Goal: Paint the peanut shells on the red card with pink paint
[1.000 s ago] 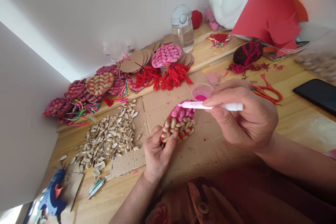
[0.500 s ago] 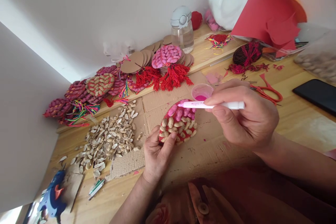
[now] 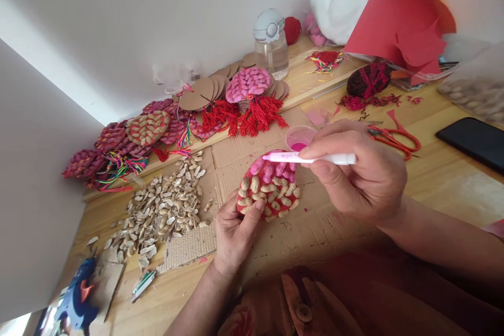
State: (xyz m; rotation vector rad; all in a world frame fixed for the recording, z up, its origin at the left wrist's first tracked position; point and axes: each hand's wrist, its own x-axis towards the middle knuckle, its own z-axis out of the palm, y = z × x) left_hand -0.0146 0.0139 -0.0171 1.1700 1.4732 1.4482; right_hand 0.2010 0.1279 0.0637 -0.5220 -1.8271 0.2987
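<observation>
My left hand (image 3: 238,228) grips the lower left edge of a round red disc (image 3: 269,194) covered with peanut shells, its thumb on top. Shells at the disc's far side are pink; the nearer ones are plain tan. Between the thumb and fingers of my right hand (image 3: 354,168) is a white pen-like brush (image 3: 326,158) with a pink tip. That tip meets the pink shells at the disc's upper left. Just behind the disc stands a small clear cup (image 3: 300,138) with pink paint in it, partly hidden by my right hand.
Loose peanut shells (image 3: 169,205) lie on cardboard at left, near a blue glue gun (image 3: 79,294). Along the back are finished shell discs (image 3: 248,84) with tassels and a bottle (image 3: 271,47). Orange scissors (image 3: 397,139) and a black phone (image 3: 472,144) lie at right.
My right hand and the brush have shifted slightly left along the pink shells. The disc has turned a little in my left hand, showing more of its right side.
</observation>
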